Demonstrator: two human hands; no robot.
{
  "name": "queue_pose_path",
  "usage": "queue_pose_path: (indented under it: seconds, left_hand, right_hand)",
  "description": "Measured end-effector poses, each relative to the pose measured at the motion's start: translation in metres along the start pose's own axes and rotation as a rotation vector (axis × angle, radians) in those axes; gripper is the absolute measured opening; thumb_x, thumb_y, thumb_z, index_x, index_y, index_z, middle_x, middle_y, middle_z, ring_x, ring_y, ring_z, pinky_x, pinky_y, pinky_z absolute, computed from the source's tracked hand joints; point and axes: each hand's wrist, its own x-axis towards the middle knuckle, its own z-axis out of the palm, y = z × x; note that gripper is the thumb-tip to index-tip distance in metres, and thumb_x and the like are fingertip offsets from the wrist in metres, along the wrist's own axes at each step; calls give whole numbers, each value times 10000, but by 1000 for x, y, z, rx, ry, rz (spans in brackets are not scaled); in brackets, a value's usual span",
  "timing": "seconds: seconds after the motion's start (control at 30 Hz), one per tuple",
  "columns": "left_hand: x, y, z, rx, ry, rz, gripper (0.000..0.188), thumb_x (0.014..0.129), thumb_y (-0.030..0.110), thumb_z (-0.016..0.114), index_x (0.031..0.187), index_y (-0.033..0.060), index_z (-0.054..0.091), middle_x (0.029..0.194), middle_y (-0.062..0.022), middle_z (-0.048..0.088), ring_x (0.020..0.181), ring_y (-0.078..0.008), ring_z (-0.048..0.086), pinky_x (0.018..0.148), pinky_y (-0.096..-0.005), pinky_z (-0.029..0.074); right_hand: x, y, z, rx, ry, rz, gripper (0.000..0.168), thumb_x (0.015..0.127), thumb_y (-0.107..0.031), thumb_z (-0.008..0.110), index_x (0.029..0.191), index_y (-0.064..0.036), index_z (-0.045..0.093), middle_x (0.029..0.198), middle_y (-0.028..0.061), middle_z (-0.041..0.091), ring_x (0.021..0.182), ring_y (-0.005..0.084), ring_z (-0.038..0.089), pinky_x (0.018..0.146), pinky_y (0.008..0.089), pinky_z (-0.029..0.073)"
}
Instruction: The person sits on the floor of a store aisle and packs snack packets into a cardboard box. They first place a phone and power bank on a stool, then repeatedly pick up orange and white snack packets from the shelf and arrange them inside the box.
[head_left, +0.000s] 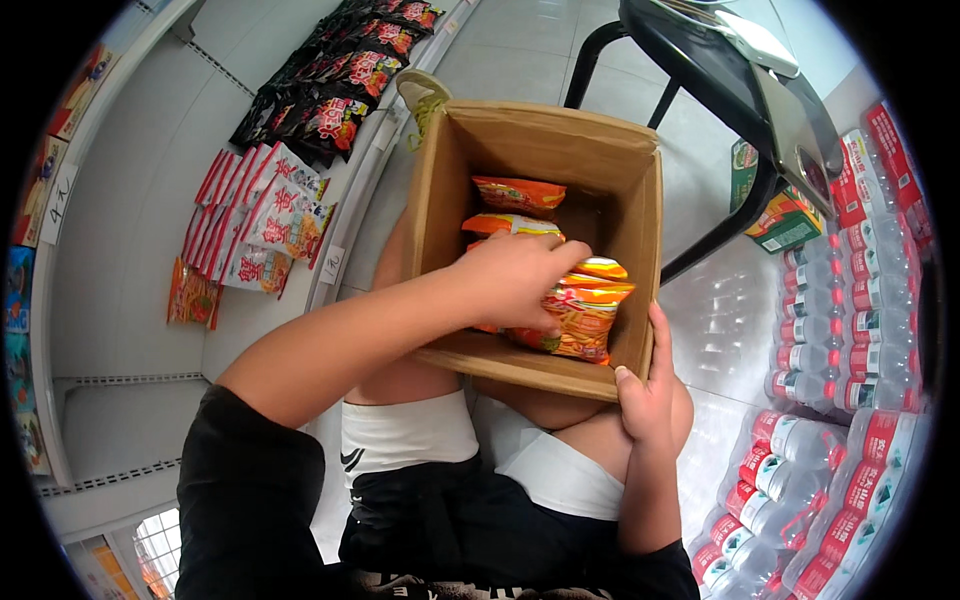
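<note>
An open cardboard box (555, 120) stands tilted between my bare legs, with several orange snack packets (589, 319) inside. My left hand (525, 274) reaches over its left wall and grips upright packets near the front right, thumb on the near side and fingers on the far side. Its palm side is hidden. Another orange packet (517, 196) lies farther back in the box, near the far wall. At the near right corner, my right hand (646, 375) holds the box edge, thumb at the rim and fingers along the outer right side.
On the left, a white shelf (349, 187) bears black snack bags (337, 120), white-and-red packets (281, 210) and an orange packet (193, 294). A black stool (697, 52) with a phone (795, 142) and a white device (757, 41) stands ahead right. Shrink-wrapped bottles (806, 472) line the right side.
</note>
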Motion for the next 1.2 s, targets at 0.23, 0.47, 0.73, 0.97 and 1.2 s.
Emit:
queue_pose_path:
  seconds: [0.23, 0.47, 0.73, 0.97, 1.2]
  left_hand:
    - [33, 11, 22, 478, 233, -61, 753, 689, 392, 853, 1234, 20, 491, 995, -143, 645, 815, -326, 697, 726, -442, 557]
    - [64, 8, -31, 222, -3, -248, 707, 683, 473, 842, 1166, 41, 559, 991, -202, 712, 944, -373, 702, 796, -469, 578]
    - [47, -8, -7, 255, 115, -210, 715, 676, 463, 848, 1164, 45, 535, 976, -183, 697, 870, -364, 705, 733, -459, 582]
    - [33, 7, 36, 565, 284, 9, 826, 672, 434, 850, 1278, 3, 491, 950, -141, 650, 780, -276, 706, 594, -369, 567]
    - [38, -4, 39, 611, 416, -63, 856, 683, 472, 831, 1295, -23, 495, 909, -130, 627, 753, -249, 690, 518, -342, 554]
  right_hand:
    - [-2, -4, 0, 23, 6, 18, 802, 704, -10, 515, 1488, -10, 345, 1547, 229, 317, 1447, 359, 319, 1203, 427, 235]
    - [0, -2, -1, -18, 15, 2, 790, 718, -18, 520, 1487, 5, 343, 1553, 236, 307, 1451, 361, 311, 1202, 427, 237]
    - [3, -20, -1, -86, -29, 46, 783, 722, -26, 515, 1486, 7, 346, 1559, 244, 297, 1455, 372, 307, 1199, 431, 241]
    - [1, -12, -2, -53, -13, 62, 796, 715, -5, 494, 1493, 6, 327, 1571, 250, 271, 1470, 376, 276, 1206, 441, 229]
    - [3, -18, 2, -41, -13, 56, 792, 724, -18, 501, 1494, 11, 319, 1570, 248, 273, 1465, 374, 285, 1208, 442, 221]
